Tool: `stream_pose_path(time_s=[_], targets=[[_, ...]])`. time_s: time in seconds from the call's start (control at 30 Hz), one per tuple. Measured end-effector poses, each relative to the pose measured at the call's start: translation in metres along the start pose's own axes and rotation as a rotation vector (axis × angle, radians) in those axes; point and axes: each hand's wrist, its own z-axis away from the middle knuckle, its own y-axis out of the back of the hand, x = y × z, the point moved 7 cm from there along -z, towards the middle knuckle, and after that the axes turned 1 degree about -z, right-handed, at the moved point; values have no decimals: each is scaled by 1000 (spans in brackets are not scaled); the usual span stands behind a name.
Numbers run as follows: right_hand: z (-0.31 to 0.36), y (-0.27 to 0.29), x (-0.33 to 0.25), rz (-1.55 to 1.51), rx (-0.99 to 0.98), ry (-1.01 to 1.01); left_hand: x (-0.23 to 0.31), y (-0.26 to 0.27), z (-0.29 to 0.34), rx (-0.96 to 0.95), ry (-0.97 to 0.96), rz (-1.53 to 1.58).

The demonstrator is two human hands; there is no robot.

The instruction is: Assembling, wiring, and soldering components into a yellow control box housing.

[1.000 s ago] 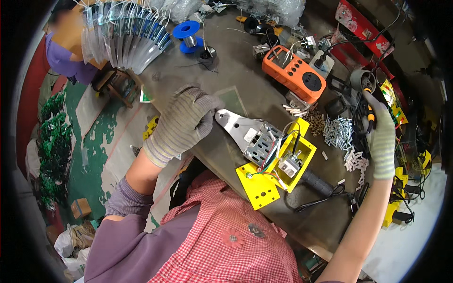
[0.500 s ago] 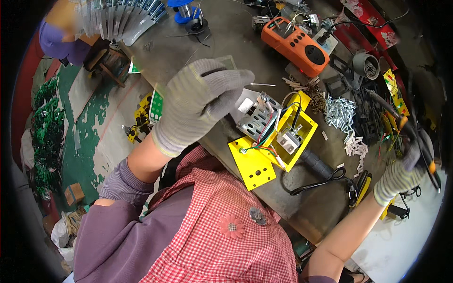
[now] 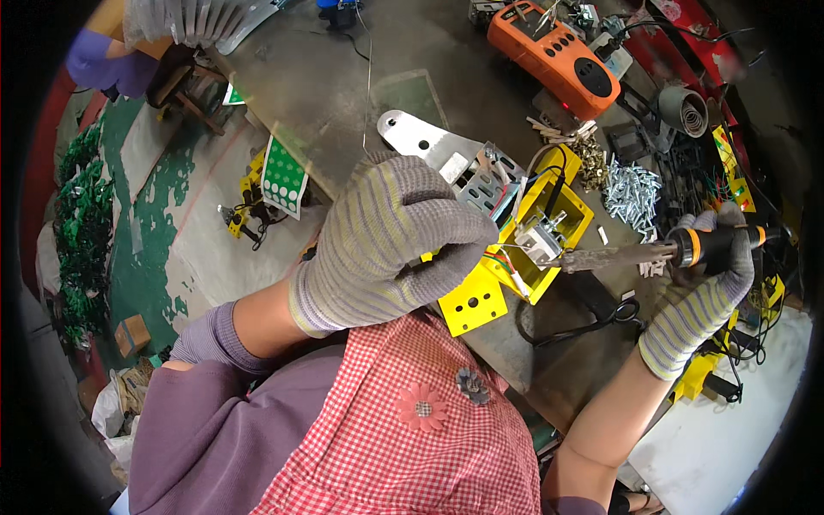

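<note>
My gloved left hand (image 3: 390, 236) is pinched closed on a thin solder wire (image 3: 369, 86), whose strand runs up from the fingers toward a blue spool. A short end of it shows near the metal switch (image 3: 541, 244) inside the open yellow housing (image 3: 580, 210). In my gloved right hand (image 3: 699, 296) is a soldering iron (image 3: 622, 256) with a black and orange handle. Its tip is at the switch's lower side; exact contact is hard to make out. Coloured wires join the housing to a slotted metal case (image 3: 491, 182) and a yellow plate (image 3: 475, 302).
An orange meter (image 3: 554, 60) lies at the back right. Near it are piles of silver screws (image 3: 633, 196) and brass-coloured parts (image 3: 590, 161). A black cable (image 3: 562, 335) loops in front of the housing. The blue spool (image 3: 339, 13) stands at the far edge.
My right hand has swung the soldering iron in from the far right to the switch. My left hand has moved down and right, bringing the solder wire to the housing.
</note>
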Motion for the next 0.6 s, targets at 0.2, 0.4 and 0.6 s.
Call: stream_pose_path(time_s=[0.2,0.4,0.6], targets=[[-5,-1,0,106,44,23,-9,-5,4,-52,76,74],[-1,-11,-5,226,137,153,-9,-3,4,21,27,99],[0,-15,-6,118,-178,17,-10,-7,3,-111,58,57]])
